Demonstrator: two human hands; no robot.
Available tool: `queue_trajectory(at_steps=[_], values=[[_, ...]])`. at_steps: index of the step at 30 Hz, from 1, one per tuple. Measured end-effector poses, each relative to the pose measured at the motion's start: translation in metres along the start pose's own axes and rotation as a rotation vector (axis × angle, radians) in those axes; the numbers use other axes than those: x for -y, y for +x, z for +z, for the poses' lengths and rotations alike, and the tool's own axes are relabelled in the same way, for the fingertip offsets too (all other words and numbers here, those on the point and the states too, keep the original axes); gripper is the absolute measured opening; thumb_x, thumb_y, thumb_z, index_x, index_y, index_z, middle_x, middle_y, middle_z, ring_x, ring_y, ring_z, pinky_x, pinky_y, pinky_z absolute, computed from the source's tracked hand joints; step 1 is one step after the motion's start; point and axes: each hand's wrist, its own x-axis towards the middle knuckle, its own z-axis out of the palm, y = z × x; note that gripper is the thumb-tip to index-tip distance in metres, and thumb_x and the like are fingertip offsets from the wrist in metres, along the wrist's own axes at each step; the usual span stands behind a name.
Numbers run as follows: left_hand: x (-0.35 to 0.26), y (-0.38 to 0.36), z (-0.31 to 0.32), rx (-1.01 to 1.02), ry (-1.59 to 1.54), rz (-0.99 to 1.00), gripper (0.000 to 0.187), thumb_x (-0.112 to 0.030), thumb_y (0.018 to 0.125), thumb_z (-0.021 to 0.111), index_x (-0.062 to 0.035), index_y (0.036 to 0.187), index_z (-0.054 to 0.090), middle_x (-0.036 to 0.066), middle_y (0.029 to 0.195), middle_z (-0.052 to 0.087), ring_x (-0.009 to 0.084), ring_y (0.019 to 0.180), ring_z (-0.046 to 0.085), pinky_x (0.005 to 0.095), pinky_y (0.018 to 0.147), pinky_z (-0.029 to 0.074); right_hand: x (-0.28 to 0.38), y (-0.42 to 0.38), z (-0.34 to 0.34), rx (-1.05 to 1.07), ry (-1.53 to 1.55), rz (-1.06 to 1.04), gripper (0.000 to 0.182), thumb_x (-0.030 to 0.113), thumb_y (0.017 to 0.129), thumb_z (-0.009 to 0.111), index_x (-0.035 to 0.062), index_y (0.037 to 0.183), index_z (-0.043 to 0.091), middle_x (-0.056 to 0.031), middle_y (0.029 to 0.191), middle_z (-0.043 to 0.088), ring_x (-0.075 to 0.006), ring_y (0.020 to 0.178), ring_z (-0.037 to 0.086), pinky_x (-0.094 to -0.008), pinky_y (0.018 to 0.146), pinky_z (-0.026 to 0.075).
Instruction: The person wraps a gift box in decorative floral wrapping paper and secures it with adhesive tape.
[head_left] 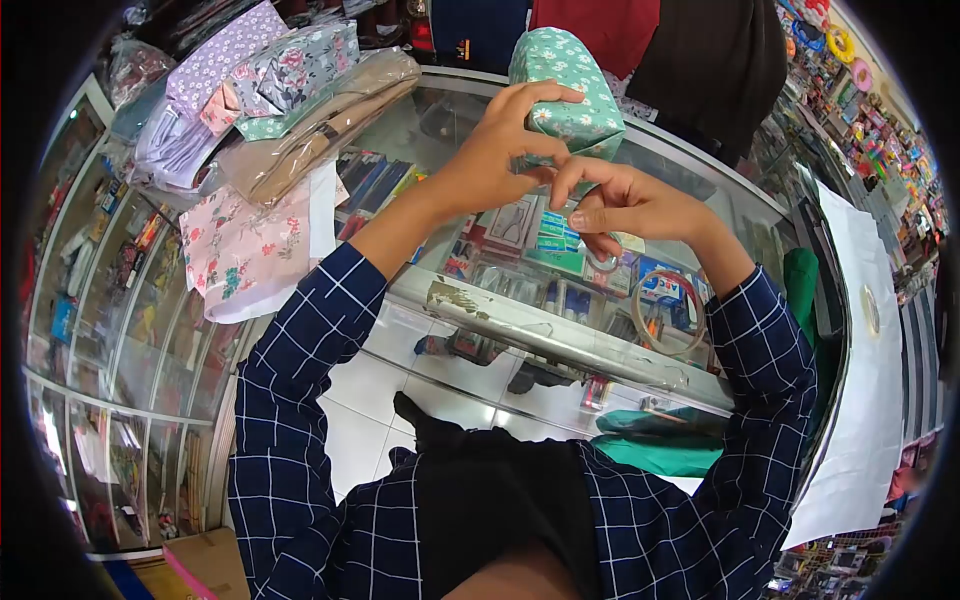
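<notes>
Under the hands is a glass counter [560, 337], and at 1 o'clock on it, towards the far edge, stands the box [588, 108], wrapped in green paper with white flowers.

The left hand [515, 140], at 12 o'clock, has its fingers loosely spread and curved; one lies across the box's near left side, while the thumb stands apart below. The right hand [635, 205], at 2 o'clock, reaches in close to the left, just below the box, with fingers bent and thumb drawn towards them. Whether something thin sits between them cannot be told.

The box looks firm and holds its corners, so it probably handles as a stiff block; its weight cannot be judged by eye. The paper seems thin and smooth, likely to slide a little on glass and to crease or tear at the corners. The best hold is a flat palm on each of two opposite sides, with light pressure and no fingernails in the folds.

A tape roll [640, 325] lies at 3 o'clock. Pink floral paper [250, 245] rests at 9 o'clock, with a bagged brown bundle [325, 140] above it at 10 o'clock.
</notes>
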Motion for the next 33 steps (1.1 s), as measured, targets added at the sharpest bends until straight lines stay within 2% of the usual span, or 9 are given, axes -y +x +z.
queue_trajectory(at_steps=[3, 6, 17, 21, 24, 25, 29, 33], values=[[0.0, 0.0, 0.0, 0.008, -0.012, -0.019, 0.014, -0.003, 0.06, 0.066, -0.0124, 0.07, 0.063, 0.007, 0.141, 0.042, 0.0321, 0.135, 0.026, 0.0462, 0.11, 0.018, 0.0, -0.001, 0.001, -0.005, 0.011, -0.01, 0.018, 0.012, 0.094, 0.055, 0.0047, 0.11, 0.048, 0.0019, 0.06, 0.051, -0.0054, 0.05, 0.052, -0.0223, 0.054, 0.045], [-0.003, 0.0, 0.0, 0.006, -0.035, -0.05, 0.011, -0.005, 0.061, 0.065, -0.0119, 0.066, 0.059, 0.007, 0.14, 0.042, 0.0324, 0.135, 0.025, 0.0463, 0.11, 0.018, -0.001, -0.003, -0.001, -0.005, 0.022, -0.001, 0.019, 0.016, 0.093, 0.057, 0.0092, 0.11, 0.052, 0.0016, 0.063, 0.052, -0.0065, 0.054, 0.051, -0.0238, 0.055, 0.041], [-0.002, 0.0, 0.0, -0.012, 0.017, -0.019, 0.014, -0.007, 0.063, 0.067, -0.0111, 0.063, 0.054, 0.007, 0.14, 0.043, 0.0318, 0.135, 0.028, 0.0461, 0.11, 0.019, 0.011, -0.019, -0.007, -0.082, -0.057, 0.023, 0.018, 0.019, 0.093, 0.058, 0.0052, 0.104, 0.055, 0.0009, 0.063, 0.055, -0.0063, 0.054, 0.054, -0.0214, 0.053, 0.041], [-0.005, 0.0, -0.002, -0.011, 0.02, -0.03, 0.015, -0.007, 0.063, 0.068, -0.0108, 0.063, 0.054, 0.006, 0.14, 0.044, 0.0316, 0.135, 0.029, 0.0456, 0.11, 0.02, 0.019, -0.026, -0.003, -0.33, -0.135, 0.121, 0.02, 0.024, 0.088, 0.066, 0.0055, 0.087, 0.058, 0.0004, 0.062, 0.056, -0.0048, 0.051, 0.053, -0.0196, 0.05, 0.039], [-0.006, 0.001, -0.002, -0.014, 0.04, -0.026, 0.016, -0.004, 0.062, 0.068, -0.0106, 0.064, 0.054, 0.006, 0.14, 0.045, 0.0314, 0.136, 0.029, 0.0453, 0.11, 0.02, 0.025, -0.019, 0.009, -0.563, -0.352, 0.214, 0.029, 0.028, 0.082, 0.072, 0.0071, 0.073, 0.055, 0.0011, 0.059, 0.056, -0.0031, 0.05, 0.052, -0.0187, 0.049, 0.038], [-0.006, 0.001, -0.001, -0.019, 0.048, -0.022, 0.016, -0.003, 0.062, 0.068, -0.0106, 0.064, 0.054, 0.006, 0.14, 0.045, 0.0313, 0.136, 0.029, 0.0453, 0.11, 0.021, 0.013, -0.015, 0.011, -0.614, -0.385, 0.092, 0.037, 0.029, 0.079, 0.076, 0.0084, 0.065, 0.048, 0.0045, 0.054, 0.048, -0.0017, 0.049, 0.045, -0.0197, 0.048, 0.034], [-0.007, 0.001, -0.001, -0.016, 0.064, -0.007, 0.017, -0.003, 0.062, 0.069, -0.0104, 0.065, 0.054, 0.006, 0.14, 0.045, 0.0308, 0.136, 0.029, 0.0449, 0.11, 0.021, 0.007, -0.003, 0.027, -0.71, -0.514, -0.083, 0.041, 0.025, 0.08, 0.074, 0.0081, 0.063, 0.041, 0.0057, 0.056, 0.035, -0.0045, 0.055, 0.032, -0.0243, 0.049, 0.029], [-0.006, 0.0, -0.001, -0.019, 0.061, -0.003, 0.018, -0.004, 0.062, 0.071, -0.0104, 0.065, 0.054, 0.005, 0.14, 0.044, 0.0307, 0.136, 0.029, 0.0448, 0.11, 0.022, 0.0, 0.002, 0.033, -0.736, -0.421, -0.234, 0.036, 0.021, 0.081, 0.073, 0.0075, 0.063, 0.044, 0.0049, 0.06, 0.041, -0.004, 0.056, 0.036, -0.0231, 0.051, 0.031]])
